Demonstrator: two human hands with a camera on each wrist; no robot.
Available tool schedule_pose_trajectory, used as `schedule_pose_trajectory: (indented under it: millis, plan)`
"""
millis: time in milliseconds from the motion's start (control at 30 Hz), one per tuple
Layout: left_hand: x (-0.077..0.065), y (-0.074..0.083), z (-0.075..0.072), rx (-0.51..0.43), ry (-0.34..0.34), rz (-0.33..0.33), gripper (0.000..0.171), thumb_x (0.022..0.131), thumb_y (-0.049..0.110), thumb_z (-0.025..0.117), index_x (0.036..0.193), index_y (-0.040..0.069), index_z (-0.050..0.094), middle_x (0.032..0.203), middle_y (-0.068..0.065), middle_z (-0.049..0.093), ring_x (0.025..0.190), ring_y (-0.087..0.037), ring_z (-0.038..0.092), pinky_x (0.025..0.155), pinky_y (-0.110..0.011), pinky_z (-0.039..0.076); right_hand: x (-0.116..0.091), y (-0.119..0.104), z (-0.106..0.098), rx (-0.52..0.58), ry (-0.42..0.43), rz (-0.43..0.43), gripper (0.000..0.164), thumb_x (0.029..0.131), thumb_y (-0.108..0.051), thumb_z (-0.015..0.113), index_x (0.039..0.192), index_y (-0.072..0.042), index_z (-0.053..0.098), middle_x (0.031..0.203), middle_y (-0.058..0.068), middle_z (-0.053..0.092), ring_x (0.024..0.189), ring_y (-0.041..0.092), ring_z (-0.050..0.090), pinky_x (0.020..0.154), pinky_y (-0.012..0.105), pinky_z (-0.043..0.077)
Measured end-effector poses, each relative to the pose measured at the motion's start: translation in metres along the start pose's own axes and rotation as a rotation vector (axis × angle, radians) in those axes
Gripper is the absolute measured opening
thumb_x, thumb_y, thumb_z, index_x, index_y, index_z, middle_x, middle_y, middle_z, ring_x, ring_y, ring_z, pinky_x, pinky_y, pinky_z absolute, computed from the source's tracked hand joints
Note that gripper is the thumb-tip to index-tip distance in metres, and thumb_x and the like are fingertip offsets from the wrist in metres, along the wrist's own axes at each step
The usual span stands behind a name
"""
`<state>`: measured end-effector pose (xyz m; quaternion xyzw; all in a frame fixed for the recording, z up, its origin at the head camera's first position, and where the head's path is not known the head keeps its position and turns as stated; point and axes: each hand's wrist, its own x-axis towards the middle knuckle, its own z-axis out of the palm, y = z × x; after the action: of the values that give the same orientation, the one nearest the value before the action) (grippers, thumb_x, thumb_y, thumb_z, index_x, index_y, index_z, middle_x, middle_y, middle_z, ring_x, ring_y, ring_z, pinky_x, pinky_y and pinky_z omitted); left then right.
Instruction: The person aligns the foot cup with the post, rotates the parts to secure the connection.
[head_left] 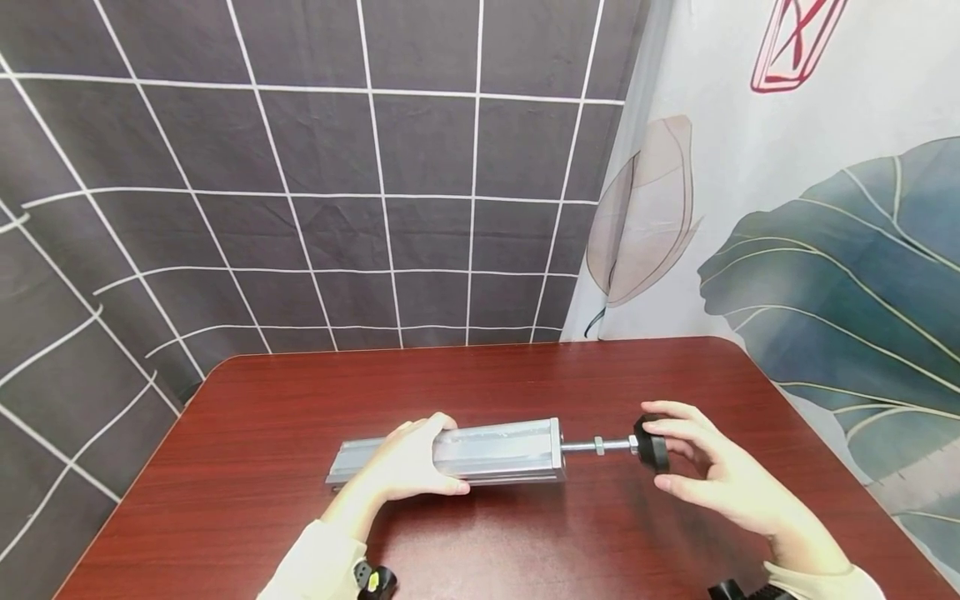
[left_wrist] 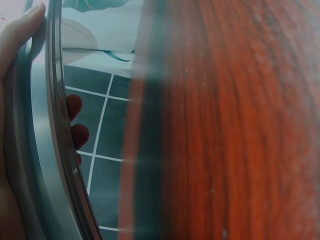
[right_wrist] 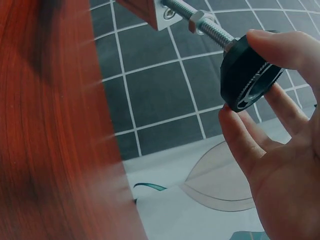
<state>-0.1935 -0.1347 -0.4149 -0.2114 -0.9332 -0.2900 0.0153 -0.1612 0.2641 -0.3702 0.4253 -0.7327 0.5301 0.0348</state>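
Note:
A silver aluminium profile extends left to right above the front half of the table. My left hand grips it around its middle, thumb on the near side; in the left wrist view fingertips show past its edge. From the profile's right end plate a threaded rod sticks out, carrying a hex nut partway along. At the rod's tip sits a black levelling foot. My right hand pinches that foot by its rim between thumb and fingers.
The reddish-brown wooden table has rounded far corners. Behind it hangs a dark grey curtain with a white grid. To the right is a white curtain printed with leaves. Wrist-camera straps show at the bottom.

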Motion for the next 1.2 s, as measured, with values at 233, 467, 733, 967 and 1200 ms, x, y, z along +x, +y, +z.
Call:
schedule_pose_trajectory:
  millis: [233,467,733,967,1200]
  plan:
    - [-0.0005,-0.0012,0.0007,0.000,0.007,-0.003,0.071,0.054,0.060,0.080,0.109,0.024,0.054,0.089,0.010,0.059,0.087,-0.015,0.053,0.076,-0.036,0.042,0.0014,-0.0027,-0.0006,-0.086,0.034,0.076,0.066,0.070,0.020,0.068,0.130,0.002,0.046,0.134,0.009,0.039,0.095,0.014,0.060,0.082,0.019,0.046]
    - [-0.0012,-0.0009,0.0008,0.003,0.005,0.000,0.070,0.054,0.059,0.080,0.108,0.024,0.054,0.089,0.010,0.059,0.086,-0.015,0.053,0.075,-0.036,0.042,0.0019,-0.0054,0.0008,-0.145,0.078,0.162,0.062,0.073,0.015,0.068,0.130,-0.001,0.047,0.115,-0.002,0.050,0.084,0.012,0.061,0.068,0.021,0.049]
    - [-0.0004,-0.0001,0.0007,0.004,0.000,0.003,0.069,0.054,0.058,0.081,0.108,0.024,0.054,0.089,0.009,0.060,0.086,-0.015,0.053,0.075,-0.036,0.042,0.0038,-0.0071,0.0017,-0.197,0.123,0.243,0.055,0.078,0.008,0.067,0.128,-0.007,0.051,0.086,0.003,0.060,0.071,0.013,0.059,0.061,0.024,0.047]
    - [0.0000,0.0019,0.0001,-0.004,-0.006,0.003,0.070,0.054,0.058,0.081,0.109,0.024,0.054,0.089,0.010,0.059,0.086,-0.014,0.053,0.075,-0.036,0.042,0.0055,-0.0062,0.0019,-0.182,0.137,0.269,0.046,0.083,0.007,0.061,0.125,-0.010,0.053,0.078,0.000,0.056,0.056,0.014,0.054,0.052,0.030,0.046]
    - [-0.0012,0.0019,0.0001,-0.008,0.000,0.006,0.070,0.054,0.059,0.080,0.108,0.024,0.054,0.089,0.011,0.059,0.086,-0.014,0.053,0.075,-0.036,0.042,0.0054,-0.0060,0.0023,-0.155,0.134,0.288,0.043,0.085,0.006,0.058,0.124,-0.012,0.053,0.086,-0.002,0.057,0.052,0.015,0.054,0.054,0.029,0.045]
